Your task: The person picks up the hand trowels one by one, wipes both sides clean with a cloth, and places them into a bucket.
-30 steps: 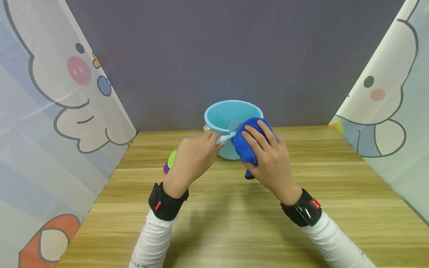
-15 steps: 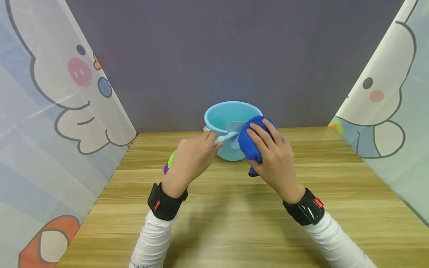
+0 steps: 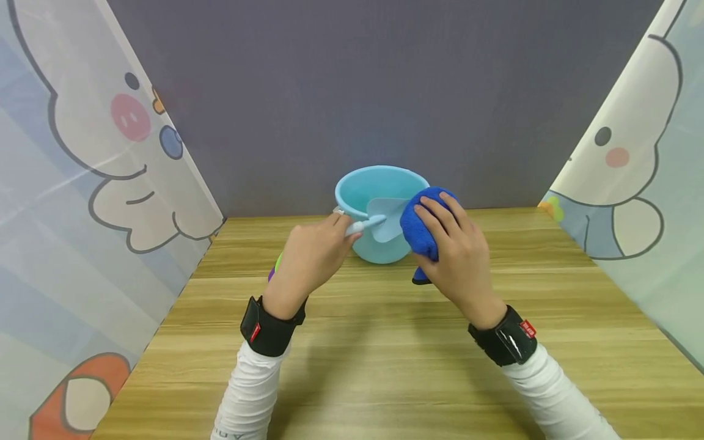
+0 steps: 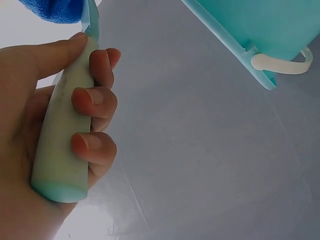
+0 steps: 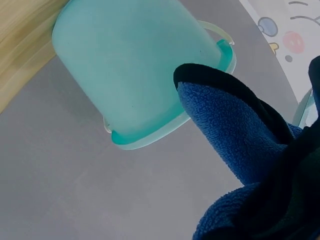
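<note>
While L fingers (image 4: 100, 102) grip shovel (image 3: 378, 220), axis approx. crosswise, blade (image 3: 390, 227) rightward, R fingers (image 3: 439, 214) hold cloth (image 3: 417, 231).

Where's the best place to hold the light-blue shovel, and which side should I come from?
Probably the handle, from the person's left: it is thick, rounded and angled toward the left grip, which is wrapped round it. The broad, thin blade points right, toward the blue cloth, so it looks the poorer hold.
</note>
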{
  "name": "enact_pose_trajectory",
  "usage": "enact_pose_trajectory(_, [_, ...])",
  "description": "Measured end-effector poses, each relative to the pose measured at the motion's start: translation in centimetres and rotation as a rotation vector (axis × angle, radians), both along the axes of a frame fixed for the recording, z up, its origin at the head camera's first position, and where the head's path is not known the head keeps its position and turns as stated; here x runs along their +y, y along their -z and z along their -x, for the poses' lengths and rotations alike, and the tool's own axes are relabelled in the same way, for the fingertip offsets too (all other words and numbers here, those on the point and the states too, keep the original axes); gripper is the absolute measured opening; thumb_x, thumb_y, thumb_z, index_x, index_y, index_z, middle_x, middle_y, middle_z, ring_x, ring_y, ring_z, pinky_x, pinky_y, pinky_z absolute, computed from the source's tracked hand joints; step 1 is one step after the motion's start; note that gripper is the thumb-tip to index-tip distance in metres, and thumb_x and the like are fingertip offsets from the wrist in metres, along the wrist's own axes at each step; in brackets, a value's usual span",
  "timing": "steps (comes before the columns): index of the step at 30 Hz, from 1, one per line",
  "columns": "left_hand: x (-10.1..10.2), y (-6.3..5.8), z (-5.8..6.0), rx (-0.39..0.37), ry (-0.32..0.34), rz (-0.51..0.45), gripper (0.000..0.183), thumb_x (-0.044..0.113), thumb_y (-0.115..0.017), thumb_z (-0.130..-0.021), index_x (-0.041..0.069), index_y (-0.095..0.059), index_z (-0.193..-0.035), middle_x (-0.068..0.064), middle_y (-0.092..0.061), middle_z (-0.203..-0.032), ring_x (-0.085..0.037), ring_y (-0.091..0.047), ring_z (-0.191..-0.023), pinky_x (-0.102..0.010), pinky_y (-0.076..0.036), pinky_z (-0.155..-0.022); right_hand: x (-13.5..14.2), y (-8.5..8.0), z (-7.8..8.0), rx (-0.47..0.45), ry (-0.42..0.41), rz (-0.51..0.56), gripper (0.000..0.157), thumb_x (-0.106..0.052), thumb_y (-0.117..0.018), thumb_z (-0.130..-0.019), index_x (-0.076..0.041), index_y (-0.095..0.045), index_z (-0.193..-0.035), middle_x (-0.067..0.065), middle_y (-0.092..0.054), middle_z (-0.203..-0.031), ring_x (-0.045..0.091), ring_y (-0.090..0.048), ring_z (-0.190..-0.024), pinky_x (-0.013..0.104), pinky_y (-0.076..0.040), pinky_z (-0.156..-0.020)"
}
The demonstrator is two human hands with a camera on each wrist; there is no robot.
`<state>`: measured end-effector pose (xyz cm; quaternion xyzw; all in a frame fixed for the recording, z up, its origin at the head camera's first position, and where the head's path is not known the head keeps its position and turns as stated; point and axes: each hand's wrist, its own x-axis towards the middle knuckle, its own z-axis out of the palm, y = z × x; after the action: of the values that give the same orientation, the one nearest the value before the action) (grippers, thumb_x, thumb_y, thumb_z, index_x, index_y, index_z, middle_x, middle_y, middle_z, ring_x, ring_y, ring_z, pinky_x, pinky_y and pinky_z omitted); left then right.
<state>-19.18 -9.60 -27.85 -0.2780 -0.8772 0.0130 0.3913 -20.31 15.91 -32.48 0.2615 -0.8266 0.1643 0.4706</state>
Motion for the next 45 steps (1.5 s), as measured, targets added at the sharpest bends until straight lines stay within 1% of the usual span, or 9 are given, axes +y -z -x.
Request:
enact_pose_trajectory(2, [-0.1,0.0,0.1,-0.01,-0.004,-0.006,0.028,0.033,-0.071,-0.096,0.006,-0.064,-0.09,0.001,-0.052,-0.069,-0.01,-0.039,-0.05,-0.026,-0.028,-0.042,0.1,0.0,0.1,-0.003,0.001,0.013,0.076,-0.021,-0.09,-0.071,-0.011,-0.059,-0.14,0.012,-0.06,-0.143,0.036,-0.048,-0.142,0.062,-0.047,-0.105])
enact_pose_trajectory(8, [-0.6,-0.1,0.4,-0.075,-0.019,-0.039,0.026,0.031,-0.07,-0.097,0.005,-0.064,-0.094,-0.001,-0.054,-0.07,-0.012,-0.042,-0.051,-0.027,-0.03,-0.042,0.3,0.1,0.5,-0.009,-0.008,0.067,0.069,-0.015,-0.086,-0.074,-0.01,-0.061,-0.138,0.012,-0.063,-0.14,0.036,-0.051,-0.139,0.061,-0.046,-0.107])
enact_pose_trajectory(14, [-1.2,-0.3,0.8,-0.104,-0.032,-0.069,0.025,0.029,-0.068,-0.099,0.005,-0.067,-0.101,-0.002,-0.059,-0.074,-0.013,-0.047,-0.052,-0.028,-0.031,-0.042,0.7,-0.4,0.5,-0.025,0.017,0.067,0.063,-0.018,-0.081,-0.08,-0.01,-0.06,-0.139,0.014,-0.063,-0.14,0.036,-0.051,-0.139,0.059,-0.046,-0.109])
enact_pose_trajectory(21, [-1.4,-0.5,0.8,-0.175,-0.031,-0.101,0.024,0.027,-0.068,-0.099,0.004,-0.066,-0.102,-0.003,-0.058,-0.075,-0.014,-0.047,-0.053,-0.027,-0.032,-0.044,0.6,-0.4,0.5,-0.024,-0.01,0.118,0.066,-0.013,-0.083,-0.075,-0.011,-0.061,-0.138,0.012,-0.064,-0.139,0.035,-0.052,-0.138,0.061,-0.045,-0.109])
enact_pose_trajectory(25, [-1.5,-0.4,0.9,-0.209,-0.037,-0.108,0.023,0.026,-0.067,-0.1,0.003,-0.064,-0.102,-0.003,-0.057,-0.075,-0.015,-0.048,-0.055,-0.028,-0.034,-0.045,0.6,-0.4,0.5,-0.031,-0.006,0.117,0.068,-0.014,-0.084,-0.075,-0.012,-0.061,-0.139,0.011,-0.063,-0.14,0.034,-0.051,-0.139,0.061,-0.045,-0.108])
enact_pose_trajectory(30, [-1.5,-0.3,1.1,-0.236,-0.034,-0.11,0.021,0.025,-0.063,-0.102,0.005,-0.057,-0.103,-0.002,-0.052,-0.074,-0.015,-0.045,-0.055,-0.028,-0.032,-0.045,0.6,-0.4,0.4,-0.027,-0.011,0.127,0.069,-0.013,-0.085,-0.074,-0.012,-0.061,-0.138,0.011,-0.064,-0.139,0.034,-0.052,-0.139,0.061,-0.045,-0.108])
enact_pose_trajectory(35, [-1.5,-0.3,1.1,-0.273,-0.046,-0.113,0.024,0.028,-0.061,-0.104,0.005,-0.055,-0.106,-0.003,-0.053,-0.078,-0.015,-0.045,-0.056,-0.027,-0.031,-0.046,0.7,-0.7,0.2,-0.029,-0.007,0.129,0.068,-0.013,-0.085,-0.074,-0.011,-0.061,-0.138,0.013,-0.063,-0.14,0.035,-0.051,-0.139,0.059,-0.045,-0.11])
enact_pose_trajectory(40, [-1.3,-0.2,0.9,-0.298,-0.068,-0.115,0.029,0.032,-0.059,-0.104,0.004,-0.061,-0.107,-0.005,-0.055,-0.082,-0.015,-0.045,-0.058,-0.027,-0.031,-0.047,0.9,-1.1,-0.2,-0.029,0.002,0.126,0.066,-0.015,-0.084,-0.076,-0.011,-0.061,-0.138,0.013,-0.062,-0.142,0.034,-0.05,-0.14,0.056,-0.043,-0.113])
enact_pose_trajectory(45, [-1.1,-0.2,0.8,-0.28,-0.064,-0.086,0.027,0.031,-0.059,-0.104,0.004,-0.061,-0.104,-0.005,-0.051,-0.079,-0.015,-0.042,-0.056,-0.027,-0.028,-0.046,0.9,-1.4,-0.6,-0.003,-0.025,0.175,0.067,-0.015,-0.083,-0.075,-0.012,-0.061,-0.138,0.01,-0.063,-0.142,0.033,-0.05,-0.142,0.054,-0.041,-0.115])
